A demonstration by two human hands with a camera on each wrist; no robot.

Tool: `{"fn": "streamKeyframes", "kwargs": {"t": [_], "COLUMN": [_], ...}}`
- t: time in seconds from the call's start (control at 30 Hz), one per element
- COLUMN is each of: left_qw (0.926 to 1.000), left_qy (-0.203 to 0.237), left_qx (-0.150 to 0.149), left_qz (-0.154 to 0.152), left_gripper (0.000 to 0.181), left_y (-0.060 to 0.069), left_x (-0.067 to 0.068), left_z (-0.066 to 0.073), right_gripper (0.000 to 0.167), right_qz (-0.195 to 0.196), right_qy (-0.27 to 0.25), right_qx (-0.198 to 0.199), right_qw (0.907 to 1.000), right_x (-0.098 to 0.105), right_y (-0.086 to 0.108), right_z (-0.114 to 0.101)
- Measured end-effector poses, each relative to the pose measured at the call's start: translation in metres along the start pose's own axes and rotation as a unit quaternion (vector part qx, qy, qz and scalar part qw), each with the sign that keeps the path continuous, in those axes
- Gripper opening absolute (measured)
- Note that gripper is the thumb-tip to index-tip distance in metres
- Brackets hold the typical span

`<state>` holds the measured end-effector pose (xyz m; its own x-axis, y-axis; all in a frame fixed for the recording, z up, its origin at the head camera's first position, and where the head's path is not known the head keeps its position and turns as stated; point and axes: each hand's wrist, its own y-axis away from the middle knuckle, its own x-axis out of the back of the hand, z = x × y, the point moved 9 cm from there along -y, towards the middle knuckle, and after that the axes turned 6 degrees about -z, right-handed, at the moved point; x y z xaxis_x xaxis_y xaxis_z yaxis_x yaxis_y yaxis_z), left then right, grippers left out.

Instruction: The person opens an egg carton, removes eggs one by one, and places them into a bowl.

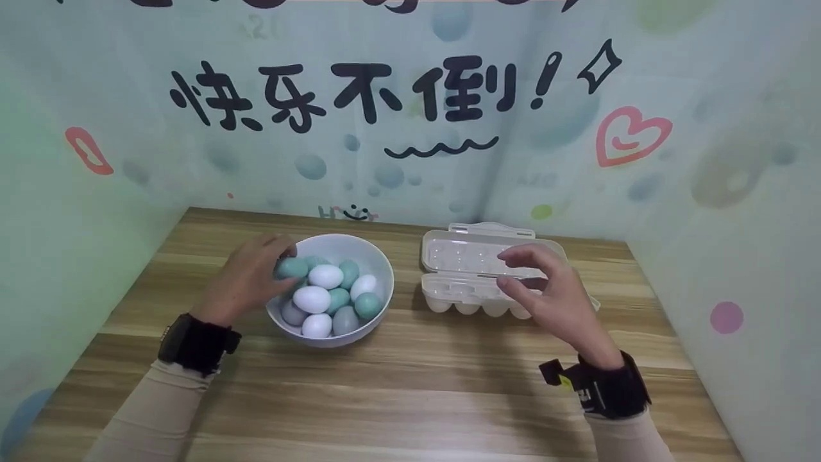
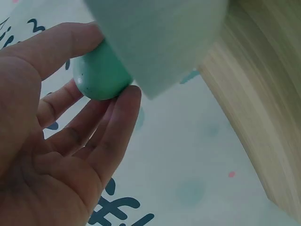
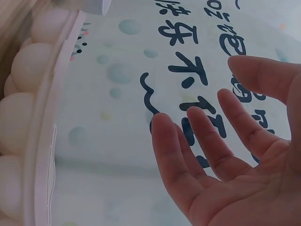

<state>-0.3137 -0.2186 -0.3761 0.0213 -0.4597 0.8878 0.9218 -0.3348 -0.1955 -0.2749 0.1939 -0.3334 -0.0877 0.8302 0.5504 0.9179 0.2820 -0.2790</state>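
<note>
At the left rim of a white bowl (image 1: 383, 256), my left hand (image 1: 244, 276) pinches a green egg (image 2: 101, 73) between thumb and fingertips. Several white, green and grey eggs (image 1: 312, 299) lie heaped in that bowl. On the right, my right hand (image 1: 555, 292) hovers over an egg carton (image 1: 442, 285), its fingers loosely bent and apart with nothing between them. The carton is pale and see-through, with its lid (image 1: 449, 250) tipped back. The right hand hides part of the carton. In the right wrist view the carton's rounded cups (image 3: 30, 68) run along the left side.
The bowl and carton stand side by side on a wood-grain table (image 1: 385, 398). Behind them rises a printed cloth (image 1: 308, 192) with dark lettering, and pale walls close in the left and right sides.
</note>
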Motion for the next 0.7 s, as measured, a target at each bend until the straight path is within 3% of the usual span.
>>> {"fn": "streamKeyframes", "kwargs": {"t": [0.23,0.7], "left_qw": [0.9995,0.9986], "left_qy": [-0.026,-0.023], "left_qx": [0.015,0.013], "left_qz": [0.003,0.045], "left_gripper": [0.032,0.032], "left_y": [0.004,0.003], "left_x": [-0.008,-0.016], "left_z": [-0.01,-0.012], "right_gripper": [0.027,0.024], "right_qz": [-0.016,-0.017], "right_qy": [-0.009,0.004], "right_qx": [0.005,-0.001], "right_qw": [0.9998,0.9999], "right_x": [-0.005,-0.002], "right_y": [-0.001,0.001], "right_z": [0.0,0.001]}}
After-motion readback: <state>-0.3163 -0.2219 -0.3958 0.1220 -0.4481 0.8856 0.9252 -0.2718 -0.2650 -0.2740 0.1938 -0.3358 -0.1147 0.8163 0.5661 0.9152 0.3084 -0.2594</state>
